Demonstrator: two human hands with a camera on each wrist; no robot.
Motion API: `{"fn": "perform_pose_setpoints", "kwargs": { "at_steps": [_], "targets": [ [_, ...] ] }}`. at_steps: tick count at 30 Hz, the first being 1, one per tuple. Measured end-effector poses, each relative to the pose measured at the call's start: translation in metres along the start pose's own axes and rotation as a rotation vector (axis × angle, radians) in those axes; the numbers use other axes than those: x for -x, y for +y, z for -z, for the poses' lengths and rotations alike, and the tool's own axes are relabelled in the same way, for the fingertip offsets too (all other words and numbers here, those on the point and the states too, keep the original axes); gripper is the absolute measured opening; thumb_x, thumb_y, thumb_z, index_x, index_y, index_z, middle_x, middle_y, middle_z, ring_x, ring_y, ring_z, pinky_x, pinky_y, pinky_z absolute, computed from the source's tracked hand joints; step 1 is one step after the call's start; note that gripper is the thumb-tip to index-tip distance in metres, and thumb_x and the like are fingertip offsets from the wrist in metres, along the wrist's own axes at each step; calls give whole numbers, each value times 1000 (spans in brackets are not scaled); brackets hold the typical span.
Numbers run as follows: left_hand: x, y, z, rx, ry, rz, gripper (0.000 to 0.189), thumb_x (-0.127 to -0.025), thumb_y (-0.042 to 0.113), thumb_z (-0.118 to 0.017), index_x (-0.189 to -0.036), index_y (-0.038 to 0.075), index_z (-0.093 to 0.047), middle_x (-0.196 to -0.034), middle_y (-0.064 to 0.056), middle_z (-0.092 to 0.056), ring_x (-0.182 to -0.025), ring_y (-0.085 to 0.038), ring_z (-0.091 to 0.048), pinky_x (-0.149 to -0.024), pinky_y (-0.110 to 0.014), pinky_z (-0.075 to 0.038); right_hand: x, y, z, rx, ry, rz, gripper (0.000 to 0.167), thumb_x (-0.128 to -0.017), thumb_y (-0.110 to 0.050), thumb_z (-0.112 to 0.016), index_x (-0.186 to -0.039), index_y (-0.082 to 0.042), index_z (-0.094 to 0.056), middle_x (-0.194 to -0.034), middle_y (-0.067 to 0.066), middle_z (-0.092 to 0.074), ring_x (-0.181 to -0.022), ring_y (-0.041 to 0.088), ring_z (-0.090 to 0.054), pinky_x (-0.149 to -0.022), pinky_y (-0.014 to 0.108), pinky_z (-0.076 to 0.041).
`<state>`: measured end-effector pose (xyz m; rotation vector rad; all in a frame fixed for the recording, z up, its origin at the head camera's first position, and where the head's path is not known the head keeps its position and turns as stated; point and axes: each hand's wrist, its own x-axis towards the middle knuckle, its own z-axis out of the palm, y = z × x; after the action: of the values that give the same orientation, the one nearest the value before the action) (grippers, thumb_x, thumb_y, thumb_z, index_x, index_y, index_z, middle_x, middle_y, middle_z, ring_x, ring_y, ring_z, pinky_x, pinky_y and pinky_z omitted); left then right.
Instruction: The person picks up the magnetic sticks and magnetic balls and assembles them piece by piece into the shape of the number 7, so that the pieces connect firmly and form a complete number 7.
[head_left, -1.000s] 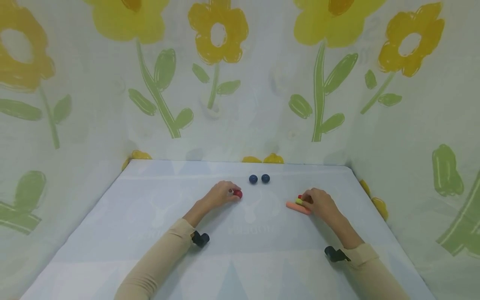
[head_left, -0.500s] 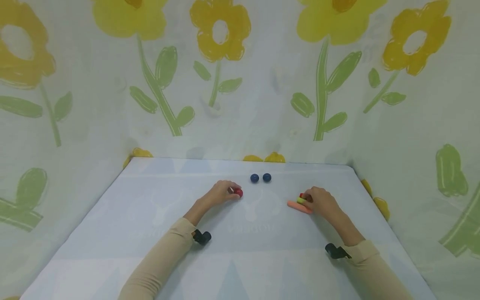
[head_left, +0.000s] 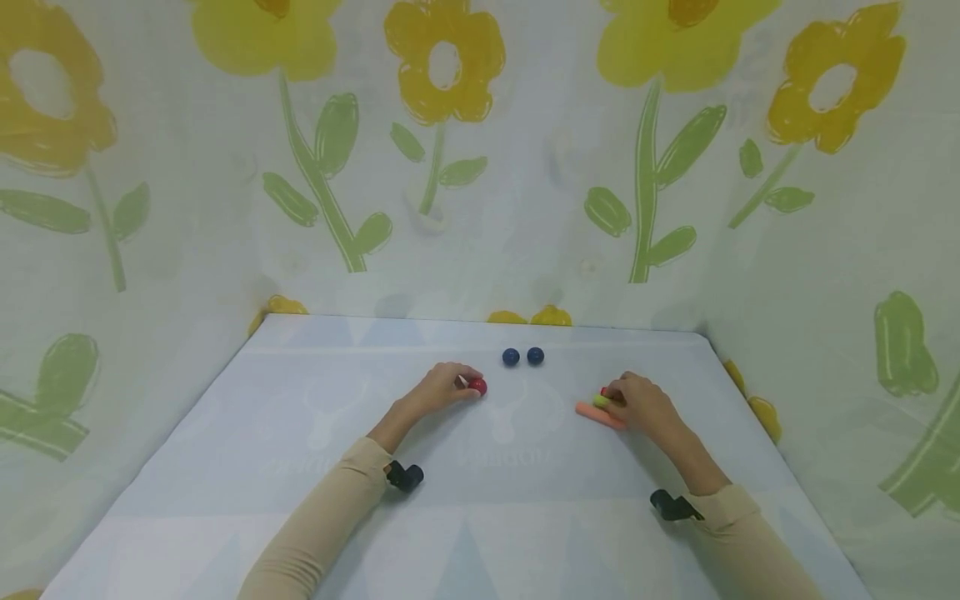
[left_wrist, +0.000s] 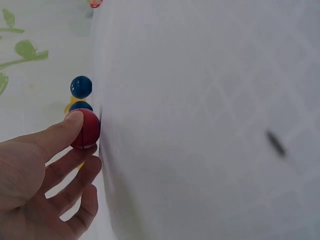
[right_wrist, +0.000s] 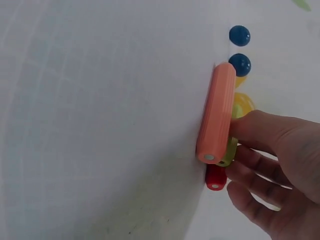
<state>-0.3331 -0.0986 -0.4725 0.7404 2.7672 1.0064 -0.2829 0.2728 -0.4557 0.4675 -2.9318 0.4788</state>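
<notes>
Counter [head_left: 472, 533], pale w/ faint blue triangles printed twd the near side, carries everything. L hand [head_left: 438, 387] at centre-left, fingers grasping a glossy red ball [head_left: 478, 387]: thumb on one side, index opp.; other fingers loosely bent below, per L wrist cam. Thin dark seam line runs down the ball. Ball's approx. mid-counter, at or just above the surface, can't tell which.

R hand [head_left: 643, 404] is well apart, to the right, fingers grasping a small yellow-green piece [head_left: 601, 401] btwn thumb & fingertips; most of it's hidden, so full shape unclear. Salmon rod [right_wrist: 217, 115], ribbed lengthwise w/ a pale round spot on its end, lies on the near side of that piece, slantwise; can't tell if they touch. Red piece [right_wrist: 216, 177], also w/ pale end spot, sits on the far side, mostly covered by the hand in head view.

Two dark blue balls, one left [head_left: 511, 357], one right [head_left: 536, 356], rest farther back, side by side w/ a slim gap, btwn the hands L–R. Beige sleeves [head_left: 322, 517] on both arms, black cam [head_left: 408, 477] at each wrist. Backdrop cloth [head_left: 525, 208]: yellow flowers, green leaves.
</notes>
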Motion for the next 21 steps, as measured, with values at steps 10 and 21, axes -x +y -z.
{"fn": "perform_pose_setpoints", "kwargs": {
  "at_steps": [10,21],
  "targets": [
    [3,2,-1,12,-10,14,34,-90,19,-72,-123,11,-68,-110,-4,-71,-88,-13,-59,-78,-24,-51,-8,-15,1,-24,32,21,17,-83,-11,-73,-98,-4,-75,-90,8,-71,-77,18,-61,-71,37,-54],
    [3,3,1,19,-7,2,34,-90,18,-72,-122,10,-68,-107,-5,-71,-85,-13,-59,-77,-24,-51,-24,-41,-2,-42,40,51,16,-88,-14,-72,-102,-7,-75,-92,5,-74,-84,20,-62,-76,39,-53]
  ]
}}
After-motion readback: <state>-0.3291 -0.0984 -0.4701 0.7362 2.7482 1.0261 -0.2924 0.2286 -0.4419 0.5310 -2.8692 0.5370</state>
